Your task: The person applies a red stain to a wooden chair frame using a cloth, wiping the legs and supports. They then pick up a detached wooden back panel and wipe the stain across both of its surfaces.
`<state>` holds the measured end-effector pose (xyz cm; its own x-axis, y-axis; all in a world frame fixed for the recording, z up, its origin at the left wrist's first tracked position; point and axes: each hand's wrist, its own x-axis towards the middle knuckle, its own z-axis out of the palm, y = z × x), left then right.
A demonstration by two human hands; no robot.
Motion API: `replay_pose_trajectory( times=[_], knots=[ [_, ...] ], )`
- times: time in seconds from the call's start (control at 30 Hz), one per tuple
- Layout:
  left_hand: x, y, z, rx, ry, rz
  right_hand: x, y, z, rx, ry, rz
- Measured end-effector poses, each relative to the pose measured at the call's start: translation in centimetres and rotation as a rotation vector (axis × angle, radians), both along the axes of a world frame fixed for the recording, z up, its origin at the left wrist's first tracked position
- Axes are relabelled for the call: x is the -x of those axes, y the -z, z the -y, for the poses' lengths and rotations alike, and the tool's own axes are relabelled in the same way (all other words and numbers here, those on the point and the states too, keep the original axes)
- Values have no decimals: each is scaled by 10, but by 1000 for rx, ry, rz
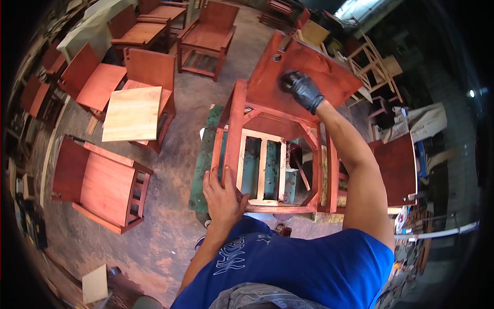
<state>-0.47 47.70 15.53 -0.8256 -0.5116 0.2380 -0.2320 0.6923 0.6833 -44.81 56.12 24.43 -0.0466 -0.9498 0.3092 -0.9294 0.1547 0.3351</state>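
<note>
A reddish-brown wooden chair frame (pixel 235 134) stands in front of me without a seat panel. My left hand (pixel 224 198), bare, grips the near end of its left armrest, fingers on one side and thumb on the other. My right hand (pixel 301 90), in a black glove, presses on the broad backrest (pixel 329 69) with its fingers curled. Whatever lies under those fingers is dark and I cannot make it out. Darker, wet-looking patches show on the backrest around the glove. Through the frame I see pale wooden slats (pixel 263 165) and a dark container (pixel 295 156) with a stick beside it.
A stained green board (pixel 200 180) lies under the chair. Several reddish chairs stand to the left, one of them (pixel 105 180) close by. A pale panel (pixel 133 113) rests on another. At right is one more reddish chair (pixel 393 170); unpainted frames (pixel 373 64) are piled behind.
</note>
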Motion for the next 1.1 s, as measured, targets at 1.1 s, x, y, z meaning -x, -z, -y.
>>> replay_pose_trajectory(
  times=[1.1],
  knots=[
    [14,26,-18,662,-44,387,-231,449,-484,1889,1284,1610]
  ],
)
